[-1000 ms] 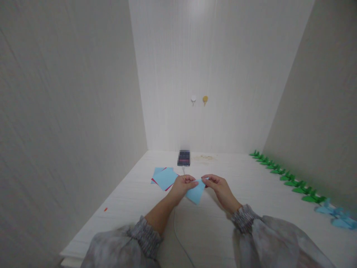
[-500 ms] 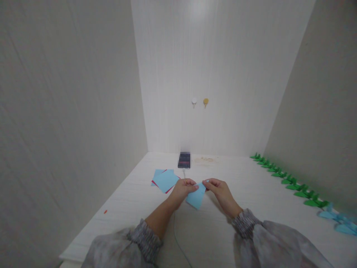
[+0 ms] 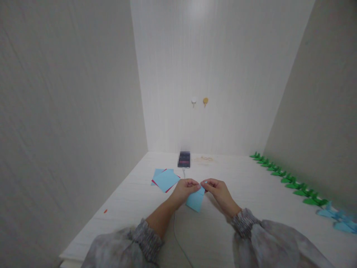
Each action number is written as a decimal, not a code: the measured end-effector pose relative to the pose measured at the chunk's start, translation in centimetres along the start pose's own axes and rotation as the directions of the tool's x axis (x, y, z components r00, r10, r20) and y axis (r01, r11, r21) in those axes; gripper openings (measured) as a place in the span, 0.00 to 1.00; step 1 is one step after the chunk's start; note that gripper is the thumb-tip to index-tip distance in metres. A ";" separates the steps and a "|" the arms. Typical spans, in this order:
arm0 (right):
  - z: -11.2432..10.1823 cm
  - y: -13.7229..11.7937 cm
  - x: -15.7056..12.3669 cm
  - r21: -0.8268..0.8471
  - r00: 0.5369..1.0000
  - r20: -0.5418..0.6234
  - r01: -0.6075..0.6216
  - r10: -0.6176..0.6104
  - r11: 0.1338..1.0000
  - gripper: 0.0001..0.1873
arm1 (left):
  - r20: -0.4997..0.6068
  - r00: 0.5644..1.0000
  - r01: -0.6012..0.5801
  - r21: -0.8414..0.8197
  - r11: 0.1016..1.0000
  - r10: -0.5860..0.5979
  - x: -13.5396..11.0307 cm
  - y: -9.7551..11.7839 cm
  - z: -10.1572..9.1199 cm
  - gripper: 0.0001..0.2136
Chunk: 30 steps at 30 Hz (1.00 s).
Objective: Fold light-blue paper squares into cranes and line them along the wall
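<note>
A sheet of light blue paper (image 3: 195, 201), with a crease across its upper part, is held between my two hands over the table. My left hand (image 3: 186, 190) pinches its upper left part between thumb and fingers. At the top right corner, my right hand (image 3: 218, 189) is closed on the same paper, its fingertips almost touching those of the left. The fingers hide the upper edge of the sheet. Left of my hands lies a loose stack of blue and red paper squares (image 3: 166, 180).
A phone (image 3: 184, 160) rests near the back wall, its white cable (image 3: 178, 242) running under my left arm. Folded green paper figures (image 3: 292, 183) and blue ones (image 3: 344, 222) line the right side. Two hooks (image 3: 205, 101) are on the wall. A small orange scrap (image 3: 105, 211) lies left.
My fingertips have come closer together at the paper's top edge. The sheet's lower corner has dropped slightly, and a crease now shows near the top.
</note>
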State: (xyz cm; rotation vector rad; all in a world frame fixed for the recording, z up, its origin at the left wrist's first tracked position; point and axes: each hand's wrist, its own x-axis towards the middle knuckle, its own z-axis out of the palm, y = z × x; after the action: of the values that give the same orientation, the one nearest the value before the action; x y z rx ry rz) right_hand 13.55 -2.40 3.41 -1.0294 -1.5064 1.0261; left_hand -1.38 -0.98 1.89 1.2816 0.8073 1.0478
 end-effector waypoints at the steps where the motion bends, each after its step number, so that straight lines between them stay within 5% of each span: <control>1: 0.0 0.0 0.0 -0.016 1.000 0.005 0.003 -0.003 1.000 0.16 | -0.004 1.000 -0.006 0.016 1.000 0.006 0.0 0.0 0.0 0.13; 19: -0.1 0.4 -0.1 -0.106 0.999 0.020 0.037 -0.035 0.994 0.15 | 0.020 1.000 -0.007 0.150 0.989 0.004 0.4 -0.6 -0.5 0.15; 30: 0.0 -0.2 -0.3 -0.004 1.000 0.008 0.000 0.000 1.000 0.18 | 0.002 1.000 -0.004 0.182 0.983 0.004 0.0 0.2 -0.2 0.14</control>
State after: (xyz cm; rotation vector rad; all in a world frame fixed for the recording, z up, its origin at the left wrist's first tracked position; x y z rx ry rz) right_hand 13.55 -2.73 3.56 -1.0287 -1.5151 1.0286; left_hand -1.59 -0.92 2.02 1.4388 0.9162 0.9927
